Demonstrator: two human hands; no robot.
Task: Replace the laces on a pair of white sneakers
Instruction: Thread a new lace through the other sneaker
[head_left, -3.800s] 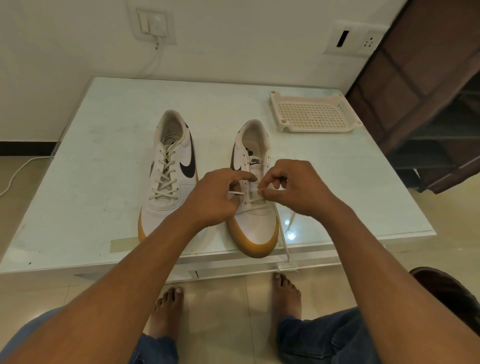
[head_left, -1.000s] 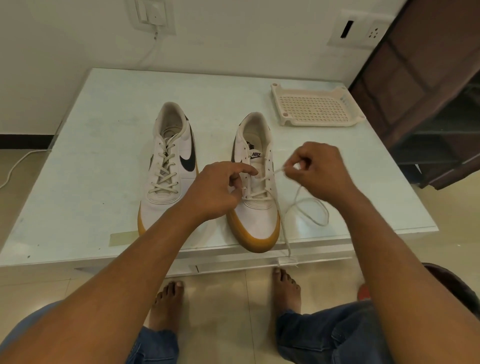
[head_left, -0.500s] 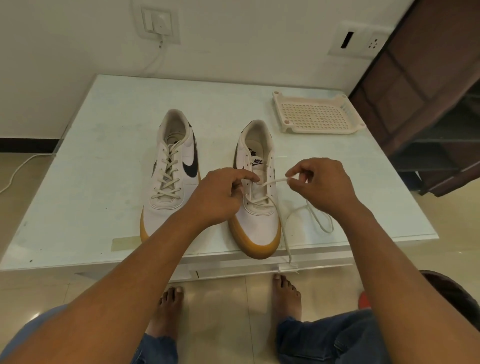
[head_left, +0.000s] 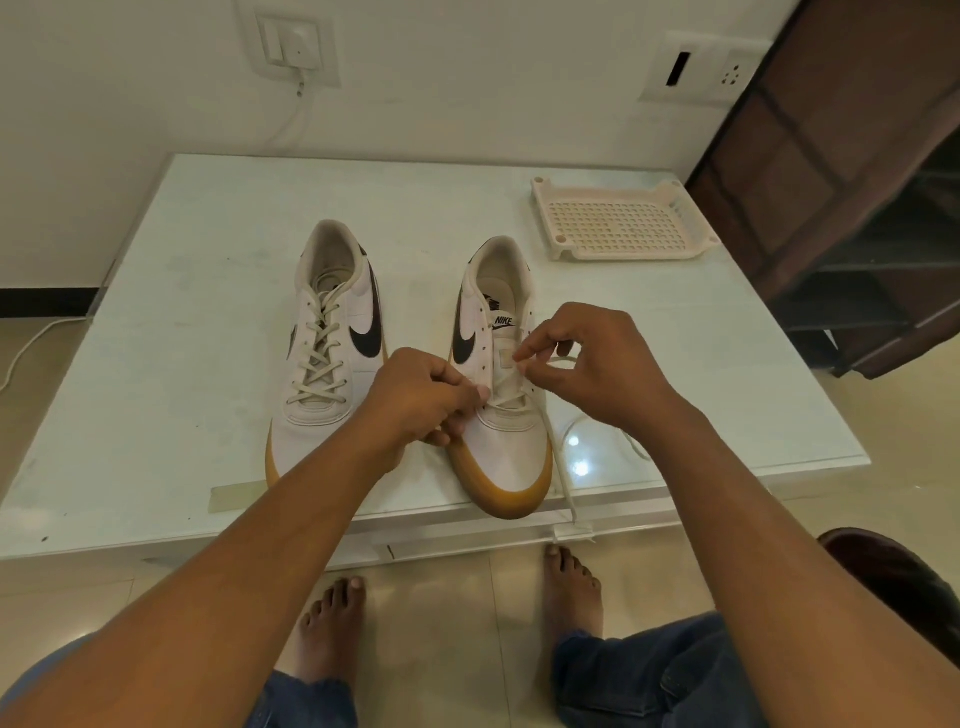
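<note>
The only readable writing is "NIKE" on the tongue tag (head_left: 503, 320) of the half-laced sneaker (head_left: 506, 447), just beyond the right hand's (head_left: 597, 364) fingertips. Both sneakers carry a black swoosh on the side.

The pale glass-topped bench (head_left: 182, 364) spreads under and beyond both hands. A dark wooden cabinet (head_left: 857, 182) stands far out past the right hand. A cream perforated plastic tray (head_left: 623, 223) sits beyond the right hand, well apart from the sneakers. On the wall above are a plug socket (head_left: 293, 44) with a cable (head_left: 291, 119) hanging down, and a switch plate (head_left: 696, 67). A strip of tape (head_left: 236, 496) lies on the bench edge under the left forearm. Bare feet (head_left: 332, 623) and jean hems (head_left: 649, 675) show on the floor below the wrists.

The left hand (head_left: 421, 400) covers the half-laced sneaker's near side and hides part of its lowest eyelets.

The laced sneaker (head_left: 332, 353), just left of the left hand, is white with a tan sole and fully crossed cream laces. The half-laced sneaker lies between the hands, toe toward the person and poking over the bench edge, laced only at the lowest rows. The left hand is curled, gripping its eyelet edge. The right hand pinches the cream lace (head_left: 563, 467) between thumb and forefinger above the tongue. One end of the lace trails over the bench edge.
</note>
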